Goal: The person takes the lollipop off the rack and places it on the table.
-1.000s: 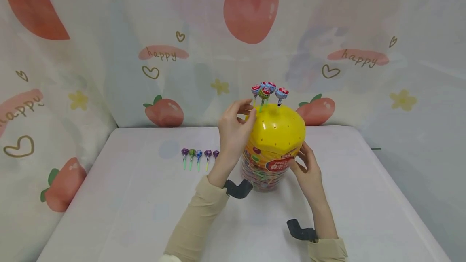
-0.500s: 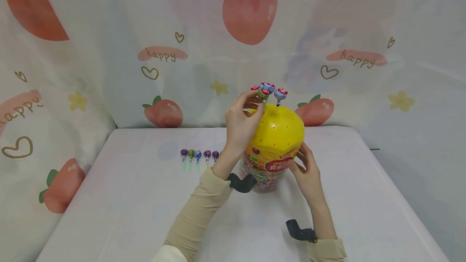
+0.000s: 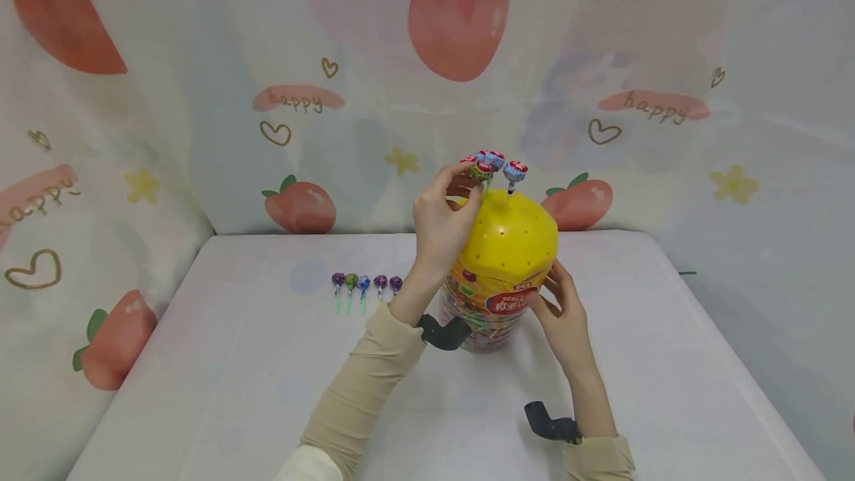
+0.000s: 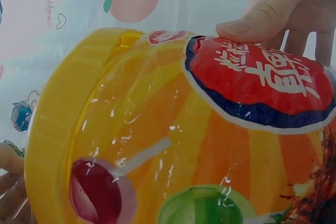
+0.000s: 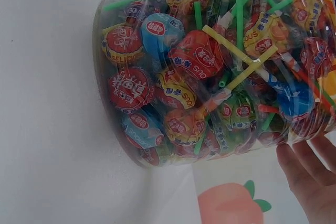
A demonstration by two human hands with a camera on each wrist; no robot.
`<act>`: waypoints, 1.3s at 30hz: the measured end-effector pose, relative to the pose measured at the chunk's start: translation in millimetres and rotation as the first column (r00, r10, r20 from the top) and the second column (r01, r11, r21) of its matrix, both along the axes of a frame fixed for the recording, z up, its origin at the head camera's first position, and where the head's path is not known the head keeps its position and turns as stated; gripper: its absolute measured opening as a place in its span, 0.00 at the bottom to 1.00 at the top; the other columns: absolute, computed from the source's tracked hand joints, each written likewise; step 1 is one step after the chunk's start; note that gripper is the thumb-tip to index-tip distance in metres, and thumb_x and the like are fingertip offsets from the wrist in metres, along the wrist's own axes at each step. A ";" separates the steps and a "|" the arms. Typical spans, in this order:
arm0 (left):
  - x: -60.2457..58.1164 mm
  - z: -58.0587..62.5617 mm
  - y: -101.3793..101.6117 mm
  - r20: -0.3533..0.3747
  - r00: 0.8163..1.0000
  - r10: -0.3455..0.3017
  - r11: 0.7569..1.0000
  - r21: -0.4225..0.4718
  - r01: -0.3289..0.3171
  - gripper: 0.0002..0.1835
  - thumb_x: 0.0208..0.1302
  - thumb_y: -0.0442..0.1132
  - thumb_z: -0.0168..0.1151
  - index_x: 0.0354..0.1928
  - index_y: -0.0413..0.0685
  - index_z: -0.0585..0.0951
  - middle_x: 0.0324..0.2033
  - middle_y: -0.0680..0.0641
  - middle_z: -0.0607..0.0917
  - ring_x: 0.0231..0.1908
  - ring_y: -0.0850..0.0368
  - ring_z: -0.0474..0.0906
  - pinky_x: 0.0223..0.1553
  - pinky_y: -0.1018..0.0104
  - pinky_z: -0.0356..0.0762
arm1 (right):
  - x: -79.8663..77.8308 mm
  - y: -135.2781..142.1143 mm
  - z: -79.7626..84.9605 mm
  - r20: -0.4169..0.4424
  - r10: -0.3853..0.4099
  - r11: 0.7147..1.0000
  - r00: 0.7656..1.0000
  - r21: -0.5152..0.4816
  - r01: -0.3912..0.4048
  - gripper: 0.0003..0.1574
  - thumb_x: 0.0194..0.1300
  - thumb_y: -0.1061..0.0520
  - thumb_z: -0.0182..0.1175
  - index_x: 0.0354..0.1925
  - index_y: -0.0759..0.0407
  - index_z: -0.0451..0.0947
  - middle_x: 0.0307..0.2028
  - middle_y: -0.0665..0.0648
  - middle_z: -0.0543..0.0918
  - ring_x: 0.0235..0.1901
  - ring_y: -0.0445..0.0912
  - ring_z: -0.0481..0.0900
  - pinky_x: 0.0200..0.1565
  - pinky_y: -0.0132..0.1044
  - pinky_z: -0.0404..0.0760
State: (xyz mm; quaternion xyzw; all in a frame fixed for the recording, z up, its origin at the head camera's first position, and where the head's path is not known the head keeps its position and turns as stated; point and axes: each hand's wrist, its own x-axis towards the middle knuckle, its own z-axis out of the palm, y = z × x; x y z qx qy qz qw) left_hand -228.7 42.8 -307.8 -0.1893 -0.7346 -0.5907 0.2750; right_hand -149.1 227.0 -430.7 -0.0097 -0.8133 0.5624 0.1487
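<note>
A large clear jar (image 3: 484,318) of wrapped lollipops stands upright, with an orange label and a yellow domed lid (image 3: 510,232) dotted with small holes. Several lollipops (image 3: 515,171) rise from the lid's top. My left hand (image 3: 441,225) pinches a green-wrapped lollipop (image 3: 482,171) between thumb and fingers; where its stick meets the lid is hidden. At the jar's right side my right hand (image 3: 565,318) steadies it, the thumb (image 4: 236,26) on the red label (image 4: 262,82) and the fingers (image 5: 299,166) round the wall.
Left of the jar, several lollipops (image 3: 364,284) lie in a row on the white tabletop (image 3: 267,377), partly behind my left arm. A fruit-printed cloth (image 3: 361,13) hangs behind the table. A black curved piece sits at each wrist.
Compared with one second ago, my left hand has shifted right and slightly up, and its fingers now grip the green-wrapped lollipop. My right hand and the jar have stayed in place.
</note>
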 end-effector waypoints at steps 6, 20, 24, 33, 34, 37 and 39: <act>0.0 3.3 1.1 -0.025 1.000 -0.005 1.000 0.030 0.006 0.15 0.63 0.34 0.62 0.51 0.42 0.80 0.38 0.44 0.87 0.37 0.54 0.82 0.33 0.77 0.76 | 0.2 0.0 1.1 0.007 -0.002 1.000 1.000 -0.007 0.002 0.43 0.69 0.55 0.57 0.75 0.48 0.49 0.71 0.58 0.61 0.70 0.56 0.61 0.66 0.59 0.65; 10.3 11.1 -7.9 -0.054 0.998 -0.044 0.993 0.107 0.050 0.14 0.62 0.34 0.62 0.50 0.41 0.80 0.37 0.42 0.86 0.36 0.53 0.82 0.34 0.74 0.78 | -3.5 -0.1 -1.7 0.014 -0.006 1.000 1.000 0.011 0.006 0.43 0.69 0.52 0.57 0.75 0.48 0.49 0.71 0.58 0.61 0.70 0.55 0.61 0.66 0.59 0.65; 18.8 7.7 -13.6 -0.028 0.998 -0.055 0.992 0.114 0.057 0.14 0.62 0.34 0.63 0.50 0.41 0.80 0.37 0.42 0.86 0.36 0.53 0.81 0.35 0.74 0.77 | -3.7 0.6 -1.8 0.015 -0.010 1.000 1.000 0.012 0.010 0.43 0.68 0.52 0.57 0.75 0.48 0.49 0.71 0.58 0.61 0.70 0.55 0.61 0.66 0.59 0.65; 36.4 -12.4 -30.8 0.028 0.998 -0.047 0.993 0.105 0.044 0.14 0.61 0.34 0.64 0.49 0.42 0.80 0.36 0.42 0.87 0.35 0.52 0.81 0.35 0.74 0.77 | -4.2 0.5 -2.6 0.012 -0.027 0.998 1.000 0.049 0.026 0.43 0.69 0.52 0.57 0.75 0.48 0.49 0.71 0.57 0.62 0.69 0.54 0.63 0.65 0.57 0.67; 38.1 -15.0 -32.8 0.035 0.998 -0.045 0.994 0.103 0.041 0.14 0.61 0.34 0.64 0.49 0.42 0.81 0.36 0.42 0.87 0.35 0.53 0.82 0.34 0.74 0.77 | -4.1 0.5 -2.4 0.012 -0.027 0.998 1.000 0.052 0.027 0.43 0.69 0.52 0.57 0.75 0.48 0.49 0.71 0.57 0.62 0.69 0.54 0.63 0.65 0.57 0.67; 43.0 -23.7 -38.8 0.062 0.997 -0.035 0.995 0.097 0.029 0.14 0.61 0.34 0.65 0.48 0.43 0.81 0.35 0.43 0.87 0.34 0.53 0.81 0.34 0.75 0.76 | -3.7 0.6 -1.8 0.015 -0.028 0.998 1.000 0.055 0.027 0.42 0.69 0.52 0.57 0.75 0.47 0.50 0.71 0.56 0.62 0.69 0.53 0.63 0.65 0.52 0.68; 46.3 -29.8 -42.6 0.078 0.997 -0.023 0.995 0.095 0.016 0.14 0.60 0.34 0.66 0.48 0.43 0.81 0.35 0.42 0.87 0.34 0.52 0.82 0.34 0.75 0.76 | -3.2 0.9 -1.4 0.017 -0.026 0.998 1.000 0.052 0.025 0.42 0.69 0.52 0.57 0.74 0.47 0.50 0.70 0.57 0.62 0.69 0.54 0.63 0.65 0.42 0.70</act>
